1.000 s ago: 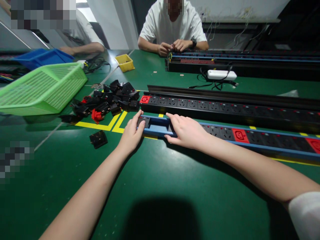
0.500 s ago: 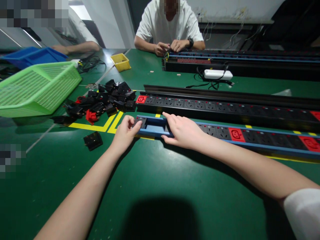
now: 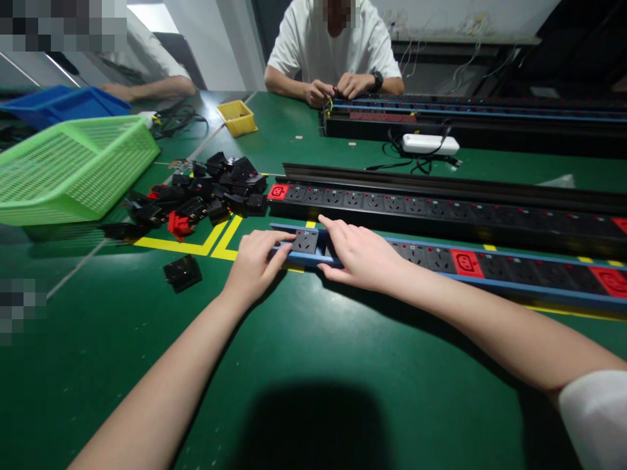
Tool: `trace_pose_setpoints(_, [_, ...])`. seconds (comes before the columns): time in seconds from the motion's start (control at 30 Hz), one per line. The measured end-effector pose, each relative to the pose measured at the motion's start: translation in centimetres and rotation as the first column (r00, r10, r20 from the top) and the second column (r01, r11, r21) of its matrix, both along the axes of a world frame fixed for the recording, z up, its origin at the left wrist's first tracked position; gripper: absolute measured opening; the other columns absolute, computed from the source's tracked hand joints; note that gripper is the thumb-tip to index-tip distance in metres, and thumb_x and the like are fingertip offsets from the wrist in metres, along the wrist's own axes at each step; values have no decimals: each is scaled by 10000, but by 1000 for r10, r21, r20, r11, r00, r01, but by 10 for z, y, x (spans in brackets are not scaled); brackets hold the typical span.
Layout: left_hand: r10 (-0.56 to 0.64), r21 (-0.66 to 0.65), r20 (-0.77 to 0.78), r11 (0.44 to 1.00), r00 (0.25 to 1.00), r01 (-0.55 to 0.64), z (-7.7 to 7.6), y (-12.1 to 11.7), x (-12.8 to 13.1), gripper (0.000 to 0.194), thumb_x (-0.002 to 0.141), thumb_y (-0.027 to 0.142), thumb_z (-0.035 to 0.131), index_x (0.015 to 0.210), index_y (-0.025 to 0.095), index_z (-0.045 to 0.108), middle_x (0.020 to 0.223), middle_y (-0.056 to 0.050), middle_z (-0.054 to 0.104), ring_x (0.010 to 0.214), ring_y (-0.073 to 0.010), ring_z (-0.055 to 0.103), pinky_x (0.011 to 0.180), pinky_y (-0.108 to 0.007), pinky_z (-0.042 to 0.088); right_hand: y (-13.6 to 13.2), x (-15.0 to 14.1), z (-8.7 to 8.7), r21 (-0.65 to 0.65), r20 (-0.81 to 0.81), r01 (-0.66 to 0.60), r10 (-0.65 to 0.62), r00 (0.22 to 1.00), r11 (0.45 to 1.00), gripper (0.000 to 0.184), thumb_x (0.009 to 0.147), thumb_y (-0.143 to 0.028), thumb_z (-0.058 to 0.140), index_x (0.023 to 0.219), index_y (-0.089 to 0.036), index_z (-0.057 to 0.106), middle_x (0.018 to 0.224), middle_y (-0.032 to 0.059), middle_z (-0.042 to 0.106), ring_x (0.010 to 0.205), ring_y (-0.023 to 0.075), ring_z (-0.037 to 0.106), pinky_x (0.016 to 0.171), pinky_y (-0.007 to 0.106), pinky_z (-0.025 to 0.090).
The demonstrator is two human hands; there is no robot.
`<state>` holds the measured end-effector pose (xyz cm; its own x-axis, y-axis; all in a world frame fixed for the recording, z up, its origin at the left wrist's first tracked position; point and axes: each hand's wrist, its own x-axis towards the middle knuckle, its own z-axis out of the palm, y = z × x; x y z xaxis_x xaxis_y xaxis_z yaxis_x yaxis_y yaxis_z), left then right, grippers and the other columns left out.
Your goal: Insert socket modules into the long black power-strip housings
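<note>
A long blue rail (image 3: pixel 509 286) lies before me, lined with black sockets and red ones. My left hand (image 3: pixel 258 262) is at the rail's left end, thumb and fingers closed at the left edge of a black socket module (image 3: pixel 306 241) marked 21, which sits in the channel. To the right of that module a short gap shows the blue channel floor. My right hand (image 3: pixel 360 254) straddles the rail, thumb on the near side and fingers over the far side, covering some sockets. A loose black socket module (image 3: pixel 182 273) rests on the table left of my left hand.
Behind the rail lies a black socket strip (image 3: pixel 372 199). A heap of black modules (image 3: pixel 215 189) with some red ones is at left, near a green basket (image 3: pixel 83 170) and a yellow bin (image 3: pixel 238 119). Across the table (image 3: pixel 304 365), a person (image 3: pixel 337 52) works by a white power strip (image 3: pixel 430 144).
The socket module marked 21 has slid right along the blue rail, narrowing the gap. My left hand has followed it, fingers now straighter. My right hand has stayed in place.
</note>
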<state>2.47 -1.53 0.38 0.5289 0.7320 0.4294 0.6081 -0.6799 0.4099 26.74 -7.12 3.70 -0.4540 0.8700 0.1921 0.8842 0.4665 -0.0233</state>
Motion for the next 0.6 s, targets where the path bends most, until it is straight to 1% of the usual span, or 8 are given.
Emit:
trace_pose_setpoints(0.07, [-67, 66, -61, 995, 996, 71, -1, -2, 0, 316, 1014, 329, 469, 1233, 226, 671, 1149, -65, 745, 1019, -229, 636, 901, -395, 401, 0, 0, 0, 8, -4, -32, 32, 999, 999, 855, 920, -471, 588, 1534, 17, 246, 1403, 248, 548, 1080, 333, 627, 884, 454, 519])
trace_pose_setpoints(0.13, [-129, 94, -97, 986, 987, 138, -2, -2, 1, 346, 1016, 299, 463, 1306, 243, 644, 1205, -61, 737, 1042, -223, 641, 911, -397, 400, 0, 1, 0, 10, -18, -62, 62, 998, 998, 858, 914, -446, 609, 1543, 2, 235, 1431, 245, 532, 1097, 331, 616, 897, 458, 517])
trace_pose_setpoints(0.2, [-166, 113, -121, 977, 979, 180, -3, -3, 1, 359, 1009, 288, 478, 1333, 255, 629, 1238, -56, 727, 1080, -227, 636, 921, -398, 401, 1, 1, 0, 10, -38, -102, 102, 994, 995, 845, 911, -387, 626, 1558, -27, 218, 1502, 232, 480, 1154, 326, 588, 929, 456, 508])
trace_pose_setpoints(0.23, [-165, 127, -128, 975, 978, 181, -3, -3, 1, 358, 1003, 290, 491, 1331, 253, 630, 1234, -56, 728, 1089, -231, 635, 925, -399, 401, 1, 1, 0, 9, -44, -126, 126, 991, 992, 844, 909, -354, 633, 1567, -44, 206, 1543, 218, 444, 1187, 324, 568, 947, 453, 503])
trace_pose_setpoints(0.33, [-108, 161, -110, 979, 988, 125, -1, -5, 1, 323, 985, 305, 521, 1265, 219, 658, 1163, -66, 745, 1055, -237, 647, 921, -398, 408, 2, 3, 0, -3, -45, -176, 176, 983, 984, 881, 910, -300, 650, 1597, -80, 145, 1612, 169, 370, 1234, 323, 530, 963, 446, 497])
trace_pose_setpoints(0.43, [-38, 165, -60, 985, 997, 48, 0, -6, 1, 275, 981, 310, 513, 1177, 208, 676, 1076, -63, 753, 1006, -235, 653, 898, -388, 419, 3, 4, 1, -11, -37, -179, 179, 983, 984, 902, 931, -307, 636, 1616, -110, 84, 1598, 156, 403, 1215, 322, 531, 932, 449, 503])
trace_pose_setpoints(0.5, [11, 160, -13, 987, 1000, -9, 0, -5, 0, 265, 985, 311, 497, 1152, 206, 674, 1033, -59, 752, 985, -234, 651, 889, -386, 425, 2, 4, 2, -9, -21, -177, 176, 984, 984, 894, 942, -308, 622, 1624, -139, 70, 1579, 154, 435, 1179, 317, 543, 908, 448, 504])
trace_pose_setpoints(0.6, [94, 134, 65, 986, 993, -102, -1, -4, 0, 266, 989, 330, 482, 1131, 209, 672, 987, -52, 746, 946, -230, 647, 872, -381, 439, 2, 3, 4, -10, 8, -171, 171, 985, 985, 907, 941, -334, 629, 1632, -174, 63, 1575, 143, 446, 1107, 306, 562, 880, 433, 502])
